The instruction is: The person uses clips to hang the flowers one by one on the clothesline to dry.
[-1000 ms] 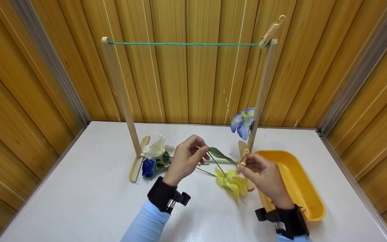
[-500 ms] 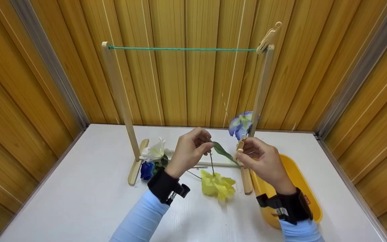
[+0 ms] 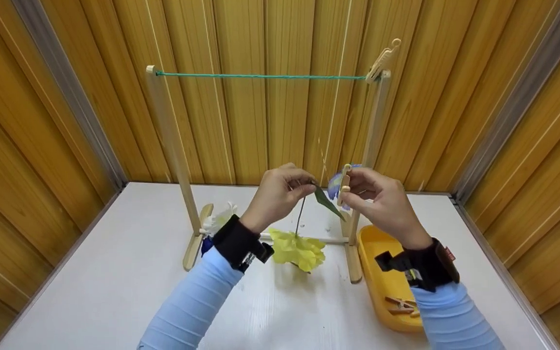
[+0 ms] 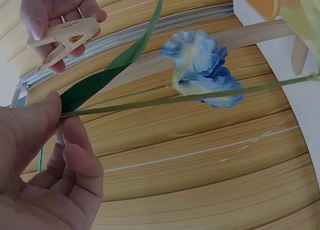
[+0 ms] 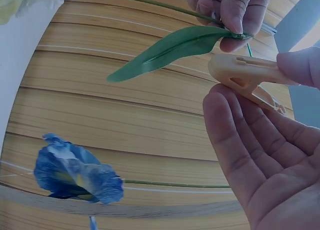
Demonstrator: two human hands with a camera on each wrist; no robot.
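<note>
My left hand (image 3: 280, 192) pinches the top of a thin green stem (image 3: 300, 214) whose yellow flower (image 3: 298, 249) hangs head down above the white table. A green leaf (image 3: 327, 204) sticks out of the stem beside the pinch; the same leaf (image 4: 110, 75) shows in the left wrist view. My right hand (image 3: 375, 197) holds a beige clothespin (image 3: 344, 183) upright, just right of the stem's top; the clothespin (image 5: 245, 72) sits between thumb and fingers in the right wrist view. Both hands are well below the green string (image 3: 260, 76) stretched between two wooden posts.
A wooden rack (image 3: 173, 146) stands on the table (image 3: 114, 291); another clothespin (image 3: 382, 61) is clipped at its right post top. A blue flower (image 4: 200, 65) hangs near that post. White and blue flowers (image 3: 217, 223) lie at the left base. A yellow tray (image 3: 382, 287) holds clothespins.
Both hands have risen from near the table to mid-height. The yellow flower has lifted off the table and now hangs from the left hand. The clothespin came up beside the stem.
</note>
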